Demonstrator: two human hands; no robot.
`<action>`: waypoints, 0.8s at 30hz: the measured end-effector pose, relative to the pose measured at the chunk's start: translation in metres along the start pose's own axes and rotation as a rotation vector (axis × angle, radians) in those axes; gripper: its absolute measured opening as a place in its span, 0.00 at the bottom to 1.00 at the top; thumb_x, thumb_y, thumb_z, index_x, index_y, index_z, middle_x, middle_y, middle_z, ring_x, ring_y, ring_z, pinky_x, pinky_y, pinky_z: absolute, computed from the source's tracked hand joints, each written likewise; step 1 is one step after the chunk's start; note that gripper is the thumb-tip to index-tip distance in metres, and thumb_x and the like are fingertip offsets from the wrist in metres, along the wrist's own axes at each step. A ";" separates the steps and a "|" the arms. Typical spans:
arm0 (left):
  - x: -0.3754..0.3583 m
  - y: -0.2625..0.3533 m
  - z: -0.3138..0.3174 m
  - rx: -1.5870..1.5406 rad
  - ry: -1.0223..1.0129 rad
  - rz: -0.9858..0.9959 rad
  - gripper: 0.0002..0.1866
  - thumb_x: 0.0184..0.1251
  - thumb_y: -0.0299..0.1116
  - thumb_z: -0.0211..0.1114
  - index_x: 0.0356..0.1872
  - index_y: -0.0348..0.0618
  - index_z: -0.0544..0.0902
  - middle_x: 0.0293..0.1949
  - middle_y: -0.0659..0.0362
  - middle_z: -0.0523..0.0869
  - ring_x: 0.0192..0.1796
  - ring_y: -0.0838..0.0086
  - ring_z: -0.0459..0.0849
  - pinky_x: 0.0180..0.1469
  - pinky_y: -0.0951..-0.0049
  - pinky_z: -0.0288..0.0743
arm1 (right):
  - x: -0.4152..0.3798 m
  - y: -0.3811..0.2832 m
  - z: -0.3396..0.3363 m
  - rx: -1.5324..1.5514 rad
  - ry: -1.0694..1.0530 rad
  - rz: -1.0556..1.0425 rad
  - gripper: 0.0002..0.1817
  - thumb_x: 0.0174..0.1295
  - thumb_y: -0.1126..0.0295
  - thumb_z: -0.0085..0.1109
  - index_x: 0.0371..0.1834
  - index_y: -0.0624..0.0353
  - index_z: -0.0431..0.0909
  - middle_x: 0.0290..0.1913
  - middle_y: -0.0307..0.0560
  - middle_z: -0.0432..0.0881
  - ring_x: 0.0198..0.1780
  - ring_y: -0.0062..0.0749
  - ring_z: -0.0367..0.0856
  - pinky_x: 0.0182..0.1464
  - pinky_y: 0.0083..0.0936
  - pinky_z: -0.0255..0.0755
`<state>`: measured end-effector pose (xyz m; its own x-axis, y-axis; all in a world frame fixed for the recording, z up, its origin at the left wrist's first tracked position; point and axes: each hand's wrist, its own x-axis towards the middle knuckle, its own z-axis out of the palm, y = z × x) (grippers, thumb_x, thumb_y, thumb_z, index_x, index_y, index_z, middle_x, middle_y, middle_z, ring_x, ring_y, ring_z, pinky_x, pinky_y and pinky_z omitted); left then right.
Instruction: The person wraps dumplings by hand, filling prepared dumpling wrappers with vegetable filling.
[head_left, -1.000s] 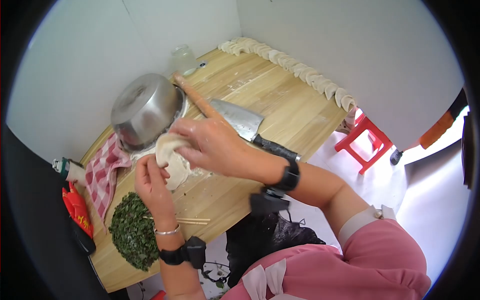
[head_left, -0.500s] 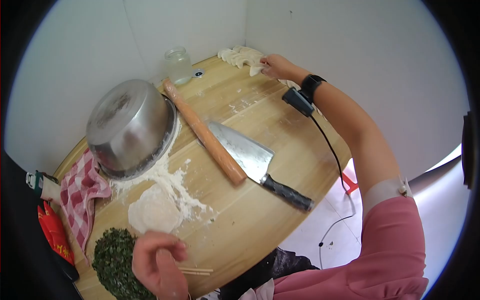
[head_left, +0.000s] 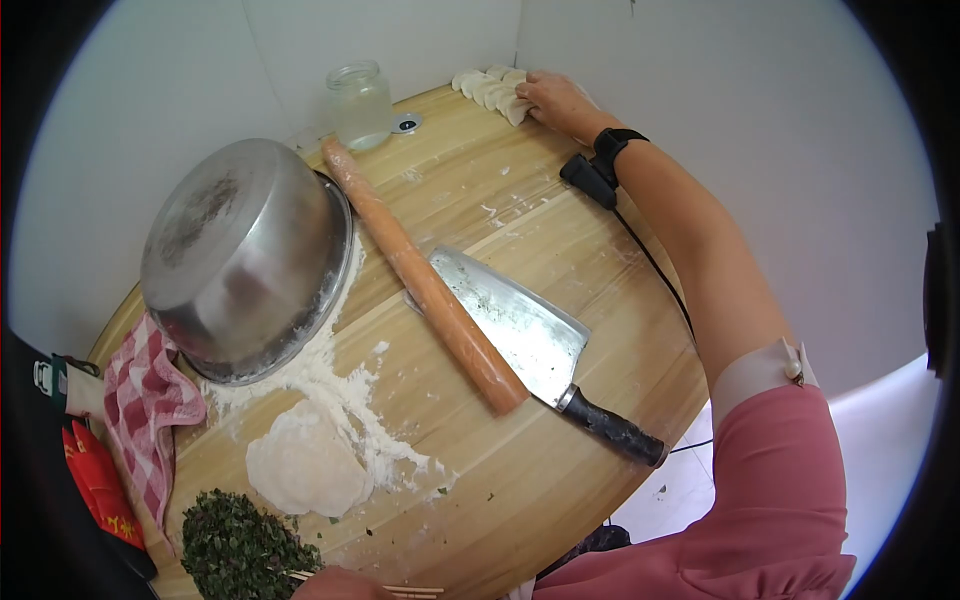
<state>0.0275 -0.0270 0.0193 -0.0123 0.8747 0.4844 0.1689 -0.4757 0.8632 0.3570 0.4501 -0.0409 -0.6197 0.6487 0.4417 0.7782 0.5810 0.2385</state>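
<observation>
My right hand reaches to the far edge of the table. Its fingers are closed at the near end of a row of white folded dumplings, on a dumpling there. At the bottom edge of the view, only the back of my left hand shows, its fingers hidden. It lies over a pair of chopsticks, whose thin ends come out on its other side by the chopped greens. A flat round of dough rests on scattered flour just beyond the greens.
An upturned metal basin stands at left, near a glass jar. A rolling pin lies across the blade of a cleaver. A checked cloth hangs at the left edge. A black cabled device sits by my right wrist.
My right hand has moved from holding a dumpling apart to the row, where it now sits against the others. My left hand has dropped down to the chopsticks. The view has shifted slightly.
</observation>
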 end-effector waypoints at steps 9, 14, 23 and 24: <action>0.002 0.001 0.003 0.005 0.031 0.031 0.16 0.73 0.37 0.53 0.39 0.30 0.78 0.26 0.52 0.80 0.26 0.72 0.76 0.28 0.77 0.69 | -0.009 0.018 -0.028 0.095 -0.028 0.277 0.11 0.51 0.69 0.61 0.38 0.56 0.76 0.43 0.49 0.77 0.48 0.46 0.76 0.50 0.37 0.70; -0.001 0.001 0.002 0.002 0.018 0.033 0.17 0.73 0.38 0.53 0.38 0.30 0.78 0.26 0.52 0.79 0.25 0.72 0.76 0.28 0.77 0.69 | -0.017 0.000 -0.029 -0.021 -0.114 0.343 0.13 0.51 0.64 0.62 0.39 0.56 0.76 0.42 0.49 0.77 0.49 0.44 0.75 0.51 0.36 0.70; -0.003 -0.001 0.005 0.074 0.072 -0.088 0.18 0.72 0.41 0.55 0.39 0.31 0.78 0.27 0.50 0.80 0.25 0.72 0.75 0.27 0.76 0.69 | -0.023 -0.013 -0.029 0.022 0.012 0.229 0.09 0.50 0.66 0.62 0.31 0.57 0.76 0.36 0.51 0.79 0.46 0.47 0.76 0.48 0.39 0.70; -0.004 -0.001 0.009 0.074 0.062 -0.075 0.18 0.72 0.41 0.55 0.39 0.31 0.78 0.27 0.50 0.80 0.25 0.72 0.75 0.27 0.76 0.69 | -0.029 -0.016 -0.040 0.065 0.051 0.170 0.08 0.49 0.68 0.61 0.29 0.58 0.76 0.33 0.52 0.79 0.44 0.49 0.77 0.46 0.41 0.71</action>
<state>0.0364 -0.0293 0.0153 -0.0885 0.8991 0.4286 0.2374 -0.3989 0.8858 0.3665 0.4026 -0.0227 -0.4730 0.7152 0.5146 0.8618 0.4969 0.1015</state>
